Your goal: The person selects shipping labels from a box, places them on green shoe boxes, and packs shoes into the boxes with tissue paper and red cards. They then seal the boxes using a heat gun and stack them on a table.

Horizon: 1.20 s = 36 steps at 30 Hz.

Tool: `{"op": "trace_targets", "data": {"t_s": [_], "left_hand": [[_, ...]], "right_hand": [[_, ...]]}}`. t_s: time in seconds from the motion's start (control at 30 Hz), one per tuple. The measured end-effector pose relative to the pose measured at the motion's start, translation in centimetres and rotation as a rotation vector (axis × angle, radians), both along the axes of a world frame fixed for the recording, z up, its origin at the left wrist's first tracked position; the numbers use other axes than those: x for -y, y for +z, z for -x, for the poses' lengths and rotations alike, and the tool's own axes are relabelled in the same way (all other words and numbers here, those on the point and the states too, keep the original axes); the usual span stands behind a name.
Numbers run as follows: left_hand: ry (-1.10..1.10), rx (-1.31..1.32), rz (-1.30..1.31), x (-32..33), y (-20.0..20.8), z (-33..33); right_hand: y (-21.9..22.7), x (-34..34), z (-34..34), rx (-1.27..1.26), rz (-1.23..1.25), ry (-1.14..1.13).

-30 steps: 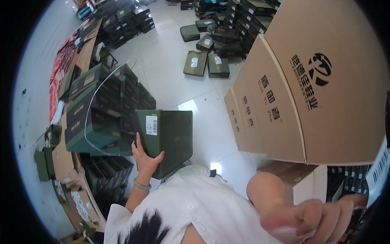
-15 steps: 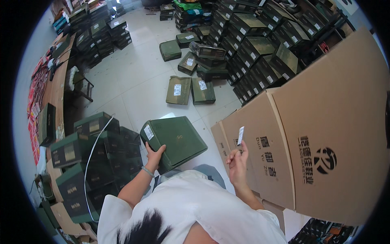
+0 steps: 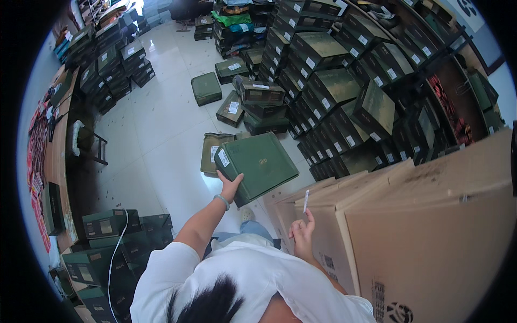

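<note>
A dark green shoebox with a small gold mark on top hangs in front of me, tilted. My left hand grips its near left edge, thumb on the top and the other fingers at the end. That end carries a white label. My right hand is raised beside the big cartons, with a narrow white sticker at its upright index fingertip and the other fingers curled. Past the held box, an olive box on the floor is partly covered by it.
Large brown cartons stand close on my right. Stacked dark boxes fill the far right, with several loose ones in front, including a green box. More green boxes are piled at my left, below a wooden table.
The green box has moved forward and right with my left hand, now over the floor boxes. My right hand still carries the sticker. The view has shifted, showing more of the right-hand stacks.
</note>
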<state>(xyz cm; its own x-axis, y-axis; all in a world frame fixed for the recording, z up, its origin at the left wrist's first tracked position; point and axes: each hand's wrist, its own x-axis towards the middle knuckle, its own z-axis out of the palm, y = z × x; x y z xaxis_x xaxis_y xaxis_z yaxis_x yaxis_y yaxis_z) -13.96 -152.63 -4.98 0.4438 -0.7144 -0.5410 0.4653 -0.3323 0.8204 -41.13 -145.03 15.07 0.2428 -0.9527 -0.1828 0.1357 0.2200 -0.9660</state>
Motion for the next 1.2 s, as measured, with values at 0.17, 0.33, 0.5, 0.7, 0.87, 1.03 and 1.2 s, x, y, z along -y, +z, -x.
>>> {"op": "trace_targets", "data": {"t_s": [0.17,0.33,0.5,0.7,0.87,1.03,1.2], "left_hand": [[-0.273,0.246,-0.597,3.7,-3.3,-2.2],[-0.360,0.401,-0.523,-6.2,-10.3,-8.2],[-0.058,0.317,-0.842,-18.0,-14.0,-18.5],[0.178,0.222,-0.786,-20.9,-11.4,-29.7],[0.262,0.253,-0.564,-18.1,-9.5,-41.5],[0.516,0.276,-0.607,-20.7,-3.9,-51.2],[0.782,0.147,-0.607,-22.3,-5.2,-56.6]], "right_hand": [[-0.8,5.4,-1.1,-0.021,-0.060,0.022],[-2.0,9.0,-6.0,-0.017,-0.103,0.068],[-2.3,12.6,-14.8,-0.075,-0.056,0.212],[-2.8,14.4,-31.8,-0.136,-0.022,0.412],[-1.1,14.0,-48.7,-0.082,0.114,0.772],[1.1,13.4,-63.8,-0.069,0.108,1.024],[-3.7,17.2,-75.9,-0.113,0.031,1.249]]}}
